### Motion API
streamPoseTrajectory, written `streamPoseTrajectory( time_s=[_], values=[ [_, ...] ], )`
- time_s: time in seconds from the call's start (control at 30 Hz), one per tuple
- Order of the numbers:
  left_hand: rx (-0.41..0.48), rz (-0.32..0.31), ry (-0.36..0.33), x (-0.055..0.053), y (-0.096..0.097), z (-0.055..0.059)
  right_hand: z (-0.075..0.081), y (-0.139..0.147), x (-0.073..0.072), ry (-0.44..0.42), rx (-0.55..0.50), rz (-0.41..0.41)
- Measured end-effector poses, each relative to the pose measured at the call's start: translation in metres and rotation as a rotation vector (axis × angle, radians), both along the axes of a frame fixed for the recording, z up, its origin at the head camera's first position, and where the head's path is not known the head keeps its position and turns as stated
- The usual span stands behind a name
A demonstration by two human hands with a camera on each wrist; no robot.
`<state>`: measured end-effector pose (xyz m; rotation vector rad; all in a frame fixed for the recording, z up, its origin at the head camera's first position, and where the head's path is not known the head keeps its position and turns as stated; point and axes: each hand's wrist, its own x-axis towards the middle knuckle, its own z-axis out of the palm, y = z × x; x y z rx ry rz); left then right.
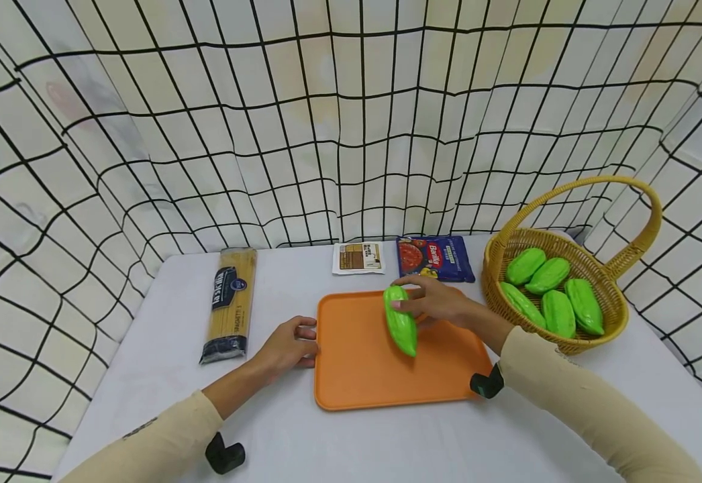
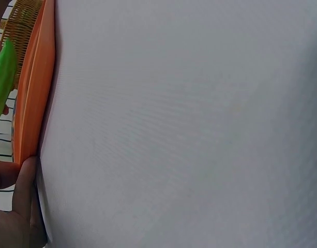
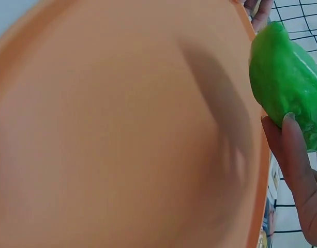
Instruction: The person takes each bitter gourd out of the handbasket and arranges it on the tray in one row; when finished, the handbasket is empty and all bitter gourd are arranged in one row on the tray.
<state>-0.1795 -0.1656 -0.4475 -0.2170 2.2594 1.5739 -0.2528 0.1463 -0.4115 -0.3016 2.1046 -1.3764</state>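
Observation:
My right hand [image 1: 438,302] pinches a green ridged starfruit [image 1: 400,322] between thumb and fingers, above the orange tray [image 1: 351,376]. In the right wrist view the starfruit [image 3: 282,72] is raised off the tray, and a shadow falls on the tray's surface. My left hand [image 1: 290,345] is at the tray's left edge; in the left wrist view its thumb and fingers pinch the rim [image 2: 31,124]. A wicker basket [image 1: 617,305] with a tall handle stands to the right, holding several more green starfruits [image 1: 559,312].
A pack of spaghetti [image 1: 230,305] lies left of the tray. Behind the tray are a small white-and-brown packet [image 1: 358,258] and a blue Barilla packet [image 1: 435,258]. A white cloth covers the table [image 1: 303,443]. Black netting [image 1: 339,127] surrounds the back and sides.

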Motion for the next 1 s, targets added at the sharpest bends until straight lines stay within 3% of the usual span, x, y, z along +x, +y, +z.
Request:
streamPoseTrajectory(
  time_s=[1.0],
  values=[
    [0.023,0.001,0.009,0.000,-0.002,-0.003,-0.020,-0.059,-0.022,-0.083,-0.058,0.026]
  ],
)
